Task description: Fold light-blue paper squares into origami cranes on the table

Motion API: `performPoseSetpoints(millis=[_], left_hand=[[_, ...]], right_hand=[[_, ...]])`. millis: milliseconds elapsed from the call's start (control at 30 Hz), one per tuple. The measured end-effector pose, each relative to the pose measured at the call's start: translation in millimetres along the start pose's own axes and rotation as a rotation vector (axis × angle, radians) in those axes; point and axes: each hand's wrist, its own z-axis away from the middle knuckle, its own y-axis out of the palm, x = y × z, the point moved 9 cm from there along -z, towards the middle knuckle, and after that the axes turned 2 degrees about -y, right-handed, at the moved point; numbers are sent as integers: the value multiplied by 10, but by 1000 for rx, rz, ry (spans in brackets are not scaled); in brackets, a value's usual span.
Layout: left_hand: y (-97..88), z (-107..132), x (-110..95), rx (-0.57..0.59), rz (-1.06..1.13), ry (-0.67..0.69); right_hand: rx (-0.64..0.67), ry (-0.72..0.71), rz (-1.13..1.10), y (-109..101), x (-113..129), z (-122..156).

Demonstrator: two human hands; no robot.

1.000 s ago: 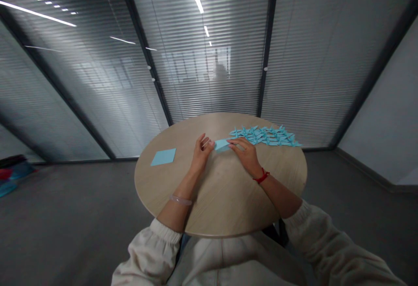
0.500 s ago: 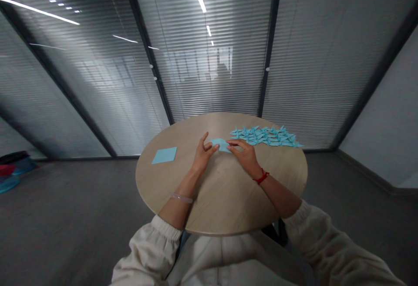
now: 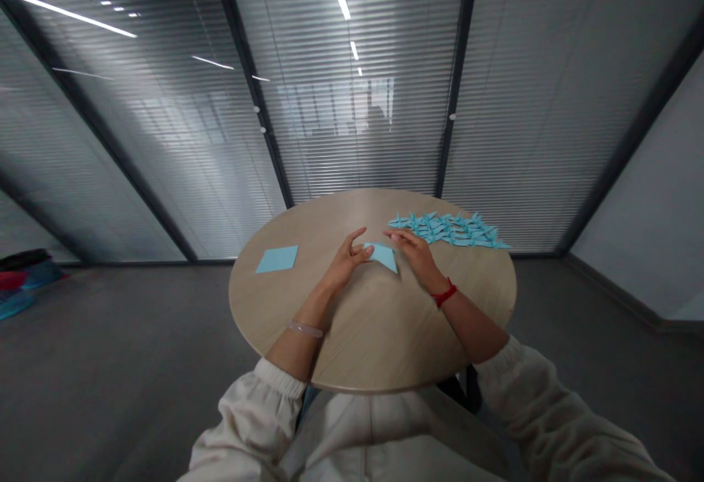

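A round, pale wooden table stood on a grey floor. A flat light-blue square sheet lay near its left edge, well apart from a spread of small folded blue paper figures at the far right. Glass walls with closed blinds stood behind. At the far left lay what seemed to be red and blue bundles.

Paper: a second ago a small flat strip between the fingertips, now nearer the person and showing a broader shape with one corner pointing at them. Left hand has slid right, thumb at the paper's left corner, forefinger lifted. Right hand has drawn up along the right edge.
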Motion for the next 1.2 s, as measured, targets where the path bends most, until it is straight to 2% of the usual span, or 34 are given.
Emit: performPoseSetpoints(millis=[100,167,267,467,633,700,833,900,1000,1100,1200], left_hand=[[35,16,-14,20,10,-12],[36,20,-28,14,19,-15],[7,18,-59,-15,30,9],[-54,8,-92,-37,-63,98],[-27,16,-109,-28,-216,147],[-41,17,-146,-60,-285,194],[-225,58,-289,-299,-463,346],[-279,56,-288,-350,-512,345],[-194,2,-202,-223,-484,279],[-50,-10,-169,-91,-408,258],[-2,-5,-167,-66,-349,246]], right_hand=[[170,101,-93,155,-26,21],[239,126,-106,229,-10,45],[262,199,-170,279,-66,81],[328,382,-469,407,-260,187],[230,403,-485,338,-319,173],[199,399,-474,321,-342,161],[94,301,-365,216,-329,100],[6,232,-259,114,-285,68],[-73,154,-123,17,-199,44],[-92,96,-30,-4,-137,39],[-114,57,30,-14,-113,47]])
